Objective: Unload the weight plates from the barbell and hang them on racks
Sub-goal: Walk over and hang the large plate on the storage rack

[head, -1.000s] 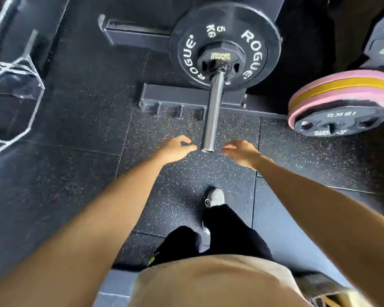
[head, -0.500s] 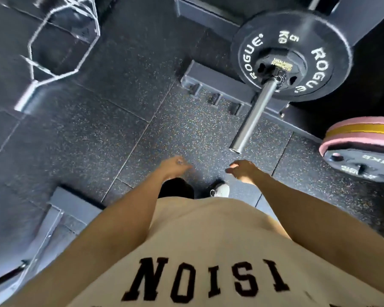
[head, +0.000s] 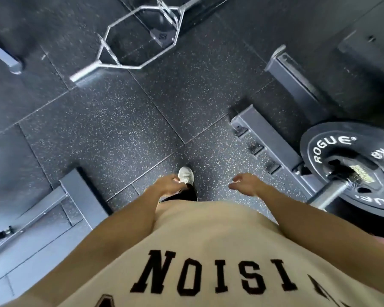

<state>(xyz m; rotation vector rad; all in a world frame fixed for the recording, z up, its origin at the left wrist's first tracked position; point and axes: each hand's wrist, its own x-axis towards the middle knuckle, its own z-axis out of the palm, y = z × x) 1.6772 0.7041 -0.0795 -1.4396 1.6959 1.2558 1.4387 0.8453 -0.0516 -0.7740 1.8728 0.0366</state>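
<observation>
View has swung left since a second ago: plate [head: 350, 169] on the barbell sleeve [head: 328, 194], then centered ahead, now sits at the frame's right edge. Left hand [head: 167, 185] and right hand [head: 245, 183], which flanked the sleeve tip, hang loose and empty over the floor [head: 120, 129]. Plate still loaded; person likely turning away.

On the speckled rubber floor [head: 124, 129], the chrome hexagonal trap bar [head: 142, 36] lies ahead-left, while the black round Rogue weight plate [head: 333, 151] sits right, apparently on a steel barbell sleeve [head: 328, 193].
</observation>
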